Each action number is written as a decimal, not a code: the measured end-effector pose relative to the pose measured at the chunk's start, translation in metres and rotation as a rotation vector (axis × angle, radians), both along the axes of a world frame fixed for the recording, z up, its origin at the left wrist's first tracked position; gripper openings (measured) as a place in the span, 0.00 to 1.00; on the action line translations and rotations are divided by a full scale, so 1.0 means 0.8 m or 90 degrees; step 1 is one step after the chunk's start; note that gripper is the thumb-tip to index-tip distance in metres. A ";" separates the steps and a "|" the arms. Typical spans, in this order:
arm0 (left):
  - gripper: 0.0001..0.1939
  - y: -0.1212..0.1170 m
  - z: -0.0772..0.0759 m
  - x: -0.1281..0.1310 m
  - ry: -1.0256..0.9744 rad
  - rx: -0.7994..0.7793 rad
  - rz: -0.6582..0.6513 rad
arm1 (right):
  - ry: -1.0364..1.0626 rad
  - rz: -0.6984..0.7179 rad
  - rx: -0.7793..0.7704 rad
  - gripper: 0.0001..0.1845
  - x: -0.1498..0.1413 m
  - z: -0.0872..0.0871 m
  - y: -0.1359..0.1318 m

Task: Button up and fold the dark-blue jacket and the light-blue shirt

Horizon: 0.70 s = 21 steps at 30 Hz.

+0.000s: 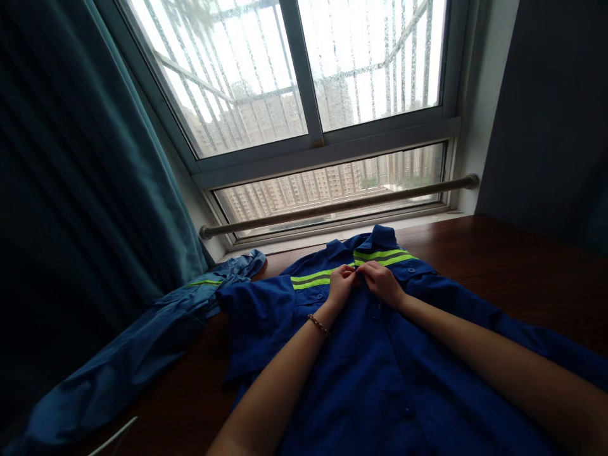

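Observation:
A dark blue work shirt [346, 367] lies spread front side up, its collar towards the window. Yellow-green and grey reflective bands [311, 279] cross its chest. My left hand [341, 284], with a beaded bracelet at the wrist, pinches the front edge of the shirt near the band. Beside it, my right hand [381, 283] is closed on the opposite front edge, fingertips nearly touching the left ones. What exactly sits between the fingertips, fabric or a button, is hidden. Lower on the front, a button [407, 410] shows faintly.
The shirt rests on a dark brown wooden table [517, 272]. Left of it lies a lighter blue garment [156, 335] with a yellow-green stripe. A teal curtain [109, 158] hangs at left. Behind the table is a window with a metal bar [342, 206]. A thin white cord [114, 436] shows lower left.

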<state>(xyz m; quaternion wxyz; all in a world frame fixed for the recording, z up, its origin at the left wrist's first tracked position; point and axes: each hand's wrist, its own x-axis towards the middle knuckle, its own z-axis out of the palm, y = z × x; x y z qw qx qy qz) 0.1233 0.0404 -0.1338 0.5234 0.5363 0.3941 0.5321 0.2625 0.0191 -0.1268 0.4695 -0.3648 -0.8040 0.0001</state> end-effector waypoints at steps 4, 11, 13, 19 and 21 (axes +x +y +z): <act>0.08 -0.002 0.004 0.001 -0.004 -0.018 0.001 | -0.006 0.015 -0.009 0.11 0.000 0.001 0.000; 0.15 -0.004 0.007 0.000 -0.018 -0.043 -0.013 | 0.019 0.054 -0.030 0.11 0.001 0.001 -0.001; 0.16 -0.003 0.006 0.000 -0.029 -0.045 -0.012 | 0.028 0.049 -0.035 0.11 0.000 0.001 -0.003; 0.14 0.001 -0.002 0.001 -0.043 -0.033 0.012 | 0.059 -0.044 -0.036 0.08 -0.001 0.002 -0.002; 0.13 0.003 -0.005 0.002 -0.044 -0.027 0.023 | 0.073 -0.078 -0.050 0.06 0.000 0.002 0.000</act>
